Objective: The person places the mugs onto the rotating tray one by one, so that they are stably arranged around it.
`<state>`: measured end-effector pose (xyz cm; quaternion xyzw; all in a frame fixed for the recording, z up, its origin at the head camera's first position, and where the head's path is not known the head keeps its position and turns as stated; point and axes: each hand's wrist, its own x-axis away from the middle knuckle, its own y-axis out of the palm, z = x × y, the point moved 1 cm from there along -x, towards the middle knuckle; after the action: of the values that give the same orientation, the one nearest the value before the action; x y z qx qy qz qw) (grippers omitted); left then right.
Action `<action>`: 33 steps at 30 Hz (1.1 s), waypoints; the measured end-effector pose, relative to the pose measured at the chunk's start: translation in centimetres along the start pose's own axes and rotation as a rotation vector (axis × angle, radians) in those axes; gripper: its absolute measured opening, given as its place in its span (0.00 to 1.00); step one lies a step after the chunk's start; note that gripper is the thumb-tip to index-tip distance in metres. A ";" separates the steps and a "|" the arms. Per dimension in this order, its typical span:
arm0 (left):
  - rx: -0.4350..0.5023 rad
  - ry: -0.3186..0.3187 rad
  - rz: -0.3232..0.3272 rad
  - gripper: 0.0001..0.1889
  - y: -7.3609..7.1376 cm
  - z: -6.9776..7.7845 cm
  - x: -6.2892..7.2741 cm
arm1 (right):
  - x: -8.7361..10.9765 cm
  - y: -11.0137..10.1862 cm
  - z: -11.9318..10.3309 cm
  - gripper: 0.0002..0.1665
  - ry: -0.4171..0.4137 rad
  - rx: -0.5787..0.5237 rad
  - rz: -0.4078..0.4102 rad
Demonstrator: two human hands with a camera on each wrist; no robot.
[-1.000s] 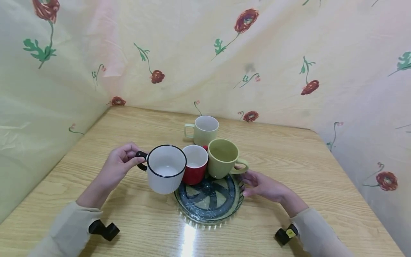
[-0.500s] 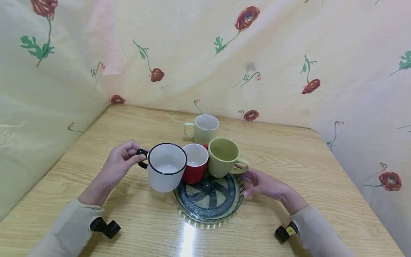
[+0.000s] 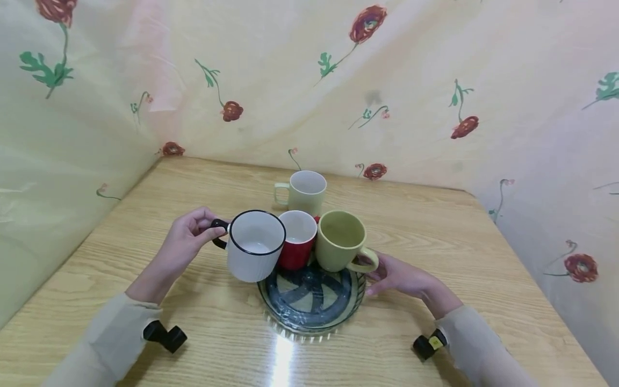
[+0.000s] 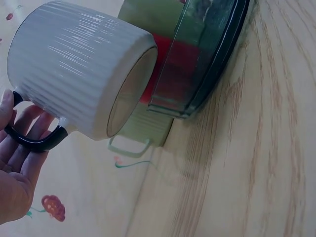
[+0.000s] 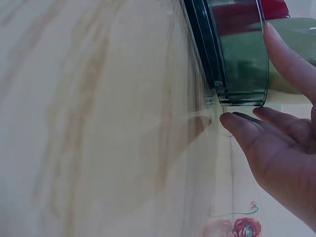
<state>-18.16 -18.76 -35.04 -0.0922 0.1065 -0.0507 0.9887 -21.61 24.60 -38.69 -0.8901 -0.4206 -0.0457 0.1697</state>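
My left hand (image 3: 189, 231) pinches the black handle of a white ribbed mug (image 3: 251, 263) with a black rim. It hangs tilted over the left edge of a round clear glass dish (image 3: 311, 322) with a dark blue pattern; in the left wrist view the mug's (image 4: 79, 64) base shows off the table. Inside the dish, a red mug (image 3: 296, 253) with a white interior stands between it and an olive-green mug (image 3: 333, 258). My right hand (image 3: 398, 277) is at the dish's right side, its fingers partly behind the green handle. In the right wrist view, its loosely extended fingers (image 5: 286, 59) meet the glass wall.
A pale green mug (image 3: 304, 201) stands on the wooden table (image 3: 435, 226) behind the dish, its handle to the left. Flower-printed sheeting (image 3: 271, 80) rises at the table's back and sides. Black wrist cameras (image 3: 164, 336) sit at both cuffs.
The white mug has moved slightly right in my left hand. The red and green mugs have shifted slightly right within the dish. My right hand has stayed by the dish.
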 end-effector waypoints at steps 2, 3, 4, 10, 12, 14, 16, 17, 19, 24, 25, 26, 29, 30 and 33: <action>0.010 0.001 0.001 0.03 0.2 0.1 -0.2 | 0.0 0.0 -0.1 0.57 0.006 -0.004 -0.003; 0.012 -0.001 0.002 0.03 0.3 0.1 -0.3 | 0.0 0.1 -0.1 0.57 0.011 -0.008 -0.003; 0.016 -0.005 0.003 0.04 0.5 0.2 -0.3 | 0.0 0.1 -0.2 0.58 0.019 -0.014 -0.005; 0.006 -0.040 0.010 0.09 1.1 0.4 -0.8 | -0.2 0.0 -0.1 0.60 0.048 0.006 0.021; 0.004 -0.050 0.012 0.09 1.3 0.4 -0.9 | -0.3 0.0 0.0 0.58 0.043 0.025 0.033; 0.003 -0.057 0.014 0.08 1.5 0.3 -1.1 | -0.3 0.0 0.0 0.56 0.032 0.036 0.036; 0.004 -0.063 0.015 0.07 1.7 0.3 -1.2 | -0.3 0.0 0.0 0.55 0.021 0.040 0.033; 0.004 -0.065 0.015 0.07 1.7 0.2 -1.3 | -0.2 -0.1 0.0 0.55 0.018 0.041 0.031; 0.005 -0.068 0.016 0.07 1.9 0.2 -1.4 | -0.2 -0.1 0.0 0.54 0.003 0.041 0.019; 0.023 -0.082 0.024 0.05 2.1 0.1 -1.7 | -0.1 -0.3 0.1 0.50 -0.028 0.019 -0.008; 0.031 -0.085 0.027 0.05 2.2 0.1 -1.8 | -0.1 -0.3 0.1 0.49 -0.032 0.012 -0.012; 0.039 -0.088 0.028 0.05 2.3 0.1 -1.8 | -0.1 -0.3 0.1 0.49 -0.036 0.006 -0.017; 0.053 -0.092 0.030 0.05 2.5 0.1 -2.0 | 0.0 -0.3 0.0 0.49 -0.038 -0.004 -0.018; 0.055 -0.093 0.030 0.05 2.5 0.1 -2.0 | 0.0 -0.3 0.0 0.49 -0.037 -0.004 -0.016; 0.062 -0.091 0.032 0.06 2.7 0.0 -2.2 | 0.1 -0.3 -0.1 0.49 -0.021 0.003 -0.002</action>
<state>-20.06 -15.82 -35.13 -0.0621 0.0612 -0.0338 0.9956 -21.82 24.80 -38.52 -0.8899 -0.4231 -0.0356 0.1666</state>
